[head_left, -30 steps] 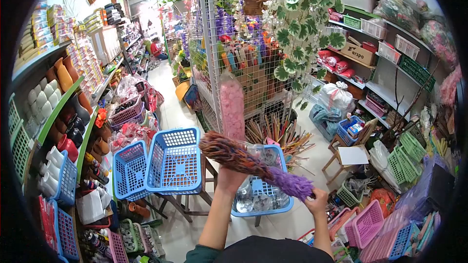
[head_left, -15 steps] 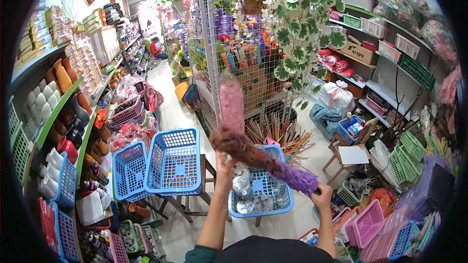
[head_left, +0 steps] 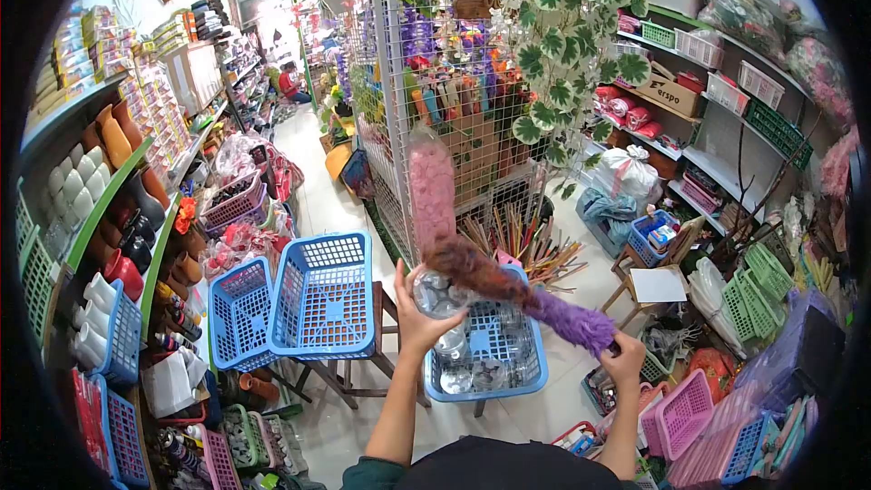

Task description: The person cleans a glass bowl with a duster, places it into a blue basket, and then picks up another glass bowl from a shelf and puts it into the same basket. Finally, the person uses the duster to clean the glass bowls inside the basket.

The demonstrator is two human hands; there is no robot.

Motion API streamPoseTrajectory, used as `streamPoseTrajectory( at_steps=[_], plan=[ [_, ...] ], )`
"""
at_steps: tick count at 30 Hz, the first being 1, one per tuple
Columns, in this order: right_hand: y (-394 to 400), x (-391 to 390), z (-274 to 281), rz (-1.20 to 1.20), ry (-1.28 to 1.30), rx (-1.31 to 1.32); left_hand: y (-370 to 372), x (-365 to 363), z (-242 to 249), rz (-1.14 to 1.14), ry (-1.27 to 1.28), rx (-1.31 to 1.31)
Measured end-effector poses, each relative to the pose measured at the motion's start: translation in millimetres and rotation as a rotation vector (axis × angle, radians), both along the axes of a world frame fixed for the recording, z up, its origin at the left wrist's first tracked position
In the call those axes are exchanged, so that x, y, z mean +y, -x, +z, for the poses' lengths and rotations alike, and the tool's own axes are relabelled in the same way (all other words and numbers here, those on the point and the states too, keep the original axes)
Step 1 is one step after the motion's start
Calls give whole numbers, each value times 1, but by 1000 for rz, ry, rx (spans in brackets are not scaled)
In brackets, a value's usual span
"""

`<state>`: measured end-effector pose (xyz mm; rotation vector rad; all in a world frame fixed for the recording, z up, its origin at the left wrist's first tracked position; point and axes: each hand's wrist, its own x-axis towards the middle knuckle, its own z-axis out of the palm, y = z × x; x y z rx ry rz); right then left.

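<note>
My right hand (head_left: 622, 360) is closed round the handle end of a fluffy feather duster (head_left: 567, 318), purple near the hand and brown toward its tip. The duster slants up and left across the view. My left hand (head_left: 420, 316) curves its thumb and fingers round a clear glass vessel (head_left: 437, 298), just under the brown tip. Below the duster stands a blue plastic basket (head_left: 535, 385) holding several more clear glass vessels.
Two blue baskets (head_left: 370, 299) rest on a dark wooden stool (head_left: 379, 365) to the left. Ahead rises a wire grid (head_left: 399, 127) with a pink-filled bag (head_left: 430, 177) hanging on it. Crowded shelves line both sides. A person (head_left: 290, 86) sits far down the aisle.
The duster and my right hand have shifted right. My left hand, partly behind the duster before, now shows spread round a glass vessel raised at the basket's left side.
</note>
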<state>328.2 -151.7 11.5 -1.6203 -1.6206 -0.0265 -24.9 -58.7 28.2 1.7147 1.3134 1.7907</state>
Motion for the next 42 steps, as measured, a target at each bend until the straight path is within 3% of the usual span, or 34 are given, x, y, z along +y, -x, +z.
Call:
streamPoseTrajectory(
  at_steps=[3,5,6,7,11,13,15,17,18,19,21,22,23,25,27,28,31,42],
  plan=[
    [-2,6,-8,121,-116,-73,-13,-6,-5,112,113,161],
    [-9,1,1,126,-49,-82,-7,3,0,-41,-57,-148],
    [-14,-3,10,121,-24,-79,-4,2,2,-172,99,-357],
    [-17,-4,15,114,-1,-76,-1,3,7,-173,101,-357],
    [-12,3,8,53,-154,-169,-1,7,3,-88,-28,-88],
    [-6,-2,15,95,-136,-170,1,10,5,64,-149,362],
    [-12,-6,17,175,-138,-184,10,12,1,-122,170,-152],
    [-14,-6,14,125,-120,-155,9,12,-2,-80,-32,-141],
    [-12,-4,13,53,-108,-170,6,10,-4,-68,5,-111],
    [-9,-3,12,-17,-97,-185,1,4,2,-27,33,27],
    [0,-4,10,6,-111,-207,-3,13,-33,18,100,96],
    [4,-6,11,80,-97,-154,-4,9,-2,-103,-59,374],
    [5,-8,11,155,-82,-100,15,36,-70,22,-284,753],
    [-9,-9,-6,160,-108,-141,1,15,-25,-204,129,-224],
    [-14,-10,-19,-10,-85,-112,4,9,-31,-60,67,-94],
    [-15,-11,-32,-116,134,-69,3,6,-33,-84,103,-123],
    [4,10,-87,-139,311,117,-2,1,-52,-111,110,-104],
    [190,74,-240,176,661,390,1,-15,-89,-233,242,-34]
  ],
)
